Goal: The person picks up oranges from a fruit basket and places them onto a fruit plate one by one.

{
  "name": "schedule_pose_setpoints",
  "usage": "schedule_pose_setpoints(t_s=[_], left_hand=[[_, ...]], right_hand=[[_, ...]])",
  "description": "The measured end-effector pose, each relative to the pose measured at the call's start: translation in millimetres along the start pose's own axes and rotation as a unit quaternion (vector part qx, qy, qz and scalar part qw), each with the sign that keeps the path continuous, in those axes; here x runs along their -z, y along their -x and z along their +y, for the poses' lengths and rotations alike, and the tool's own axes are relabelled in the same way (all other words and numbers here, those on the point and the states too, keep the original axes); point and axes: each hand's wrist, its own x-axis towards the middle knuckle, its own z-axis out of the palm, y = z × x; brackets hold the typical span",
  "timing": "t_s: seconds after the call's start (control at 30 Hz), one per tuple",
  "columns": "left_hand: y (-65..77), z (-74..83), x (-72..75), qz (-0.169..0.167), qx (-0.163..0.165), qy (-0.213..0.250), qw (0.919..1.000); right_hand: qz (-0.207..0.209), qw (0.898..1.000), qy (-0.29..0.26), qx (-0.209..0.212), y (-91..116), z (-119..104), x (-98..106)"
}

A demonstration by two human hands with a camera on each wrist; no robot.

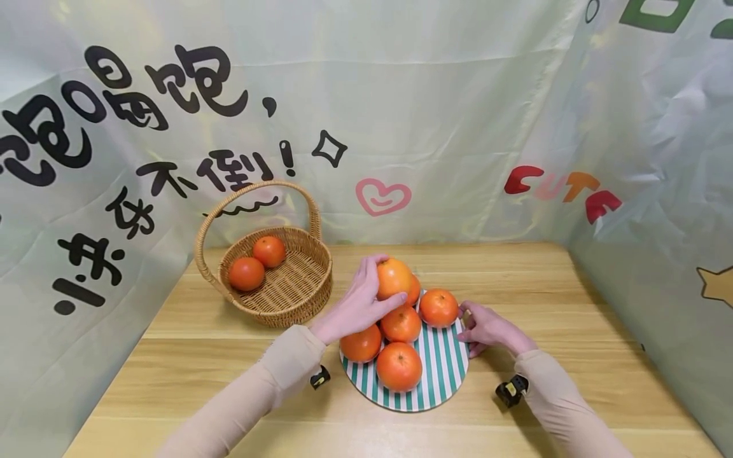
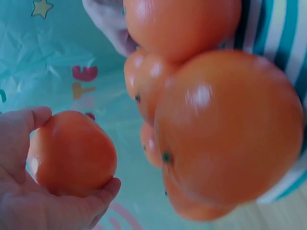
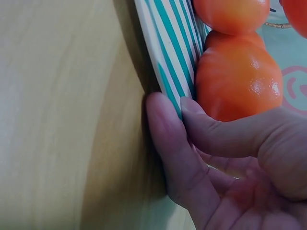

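Observation:
My left hand [image 1: 361, 302] grips an orange [image 1: 394, 278] between thumb and fingers, above the far side of a round striped plate [image 1: 443, 366]. In the left wrist view that held orange [image 2: 74, 153] appears apart from the other fruit. Several more oranges [image 1: 399, 367] sit on the green-and-white plate, one partly hidden behind the held fruit. At the plate's right edge is my right hand [image 1: 491, 329]. The right wrist view shows its thumb and a finger pinching the plate's rim [image 3: 165, 76], close beside an orange [image 3: 237, 79].
A wicker basket [image 1: 312, 305] with a tall arched handle stands at the back left, holding two oranges [image 1: 247, 274]. Printed cloth walls [image 1: 458, 127] enclose the wooden table [image 1: 515, 407] at the back and sides. Each wrist carries a small black camera [image 1: 511, 390].

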Motion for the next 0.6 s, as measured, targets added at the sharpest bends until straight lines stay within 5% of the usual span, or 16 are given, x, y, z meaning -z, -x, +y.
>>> schedule_pose_setpoints(t_s=[0.37, 0.6], left_hand=[[3.5, 19.3, -28.4, -0.058, -0.022, -0.014, 0.9980], [3.1, 26.1, -44.2, -0.082, -0.066, -0.069, 0.9920]], right_hand=[[-0.020, 1.000, -0.018, 0.003, 1, 1, 4], [-0.014, 1.000, -0.022, 0.004, 1, 0, 3]])
